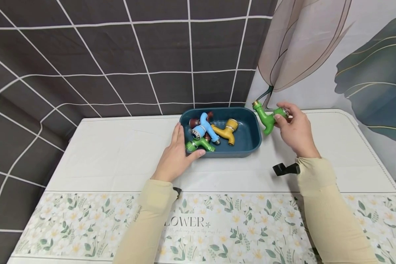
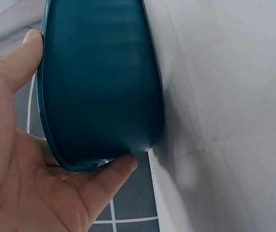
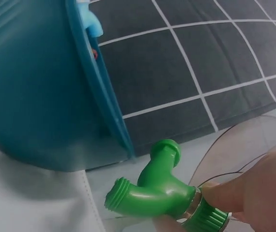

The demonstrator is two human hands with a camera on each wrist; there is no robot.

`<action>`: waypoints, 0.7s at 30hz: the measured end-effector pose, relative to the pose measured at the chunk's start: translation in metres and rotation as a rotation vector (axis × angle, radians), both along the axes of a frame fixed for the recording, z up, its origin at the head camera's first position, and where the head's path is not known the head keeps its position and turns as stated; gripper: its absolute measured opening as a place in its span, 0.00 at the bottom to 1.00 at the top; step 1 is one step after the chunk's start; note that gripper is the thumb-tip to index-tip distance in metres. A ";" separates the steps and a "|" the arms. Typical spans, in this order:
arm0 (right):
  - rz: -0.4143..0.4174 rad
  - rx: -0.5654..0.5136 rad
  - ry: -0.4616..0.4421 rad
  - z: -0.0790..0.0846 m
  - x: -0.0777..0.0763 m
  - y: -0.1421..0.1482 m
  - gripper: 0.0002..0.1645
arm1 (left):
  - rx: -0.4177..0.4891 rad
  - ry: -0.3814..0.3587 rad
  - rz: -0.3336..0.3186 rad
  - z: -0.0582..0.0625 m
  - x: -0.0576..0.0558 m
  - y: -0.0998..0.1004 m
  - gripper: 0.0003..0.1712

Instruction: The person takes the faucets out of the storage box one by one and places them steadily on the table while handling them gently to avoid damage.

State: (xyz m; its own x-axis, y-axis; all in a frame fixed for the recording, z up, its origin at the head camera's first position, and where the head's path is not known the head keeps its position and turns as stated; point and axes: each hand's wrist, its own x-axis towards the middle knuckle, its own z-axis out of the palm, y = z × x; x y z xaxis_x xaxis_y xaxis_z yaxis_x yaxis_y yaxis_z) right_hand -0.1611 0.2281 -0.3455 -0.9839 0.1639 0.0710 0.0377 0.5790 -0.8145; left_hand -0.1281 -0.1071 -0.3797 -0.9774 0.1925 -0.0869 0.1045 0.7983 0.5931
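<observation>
In the head view my right hand [image 1: 295,128] holds a green plastic tap [image 1: 267,119] by its ribbed knob, just off the right end of a dark blue basin [image 1: 250,146]. The right wrist view shows the thumb and a finger pinching this green tap [image 3: 157,193] beside its metal collar. My left hand [image 1: 176,157] rests against the basin's left end, fingers extended along the wall and thumb on the front rim. Inside the basin lie a light blue tap [image 1: 204,126], a yellow tap [image 1: 227,131], another green tap [image 1: 201,145] and partly hidden dark red taps [image 1: 194,123].
The basin stands on a white table [image 1: 125,154] near its back edge. A floral printed strip [image 1: 85,223] runs along the front. Behind rises a dark wall covering [image 1: 158,47] with white grid lines, and a leaf-patterned curtain [image 1: 316,66] hangs to the right.
</observation>
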 end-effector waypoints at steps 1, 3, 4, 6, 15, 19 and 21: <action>0.000 0.008 -0.011 -0.001 0.000 0.001 0.27 | 0.001 0.001 0.000 0.000 0.000 0.000 0.63; 0.000 0.019 -0.034 -0.003 -0.001 0.002 0.27 | 0.002 0.004 -0.001 0.000 0.000 0.000 0.63; 0.000 0.022 -0.044 -0.004 -0.002 0.002 0.27 | 0.003 0.004 -0.001 0.000 0.000 0.000 0.63; 0.000 0.030 -0.054 -0.006 -0.002 0.004 0.27 | 0.002 0.008 -0.002 0.000 0.000 0.000 0.63; -0.015 0.067 -0.112 -0.013 -0.006 0.005 0.27 | 0.002 0.012 0.001 -0.002 -0.001 -0.001 0.63; -0.013 0.099 -0.145 -0.017 -0.007 0.006 0.27 | 0.002 0.014 -0.002 -0.002 -0.001 -0.001 0.63; -0.007 0.128 -0.156 -0.019 -0.008 0.007 0.26 | 0.001 0.014 -0.003 -0.002 -0.001 -0.001 0.63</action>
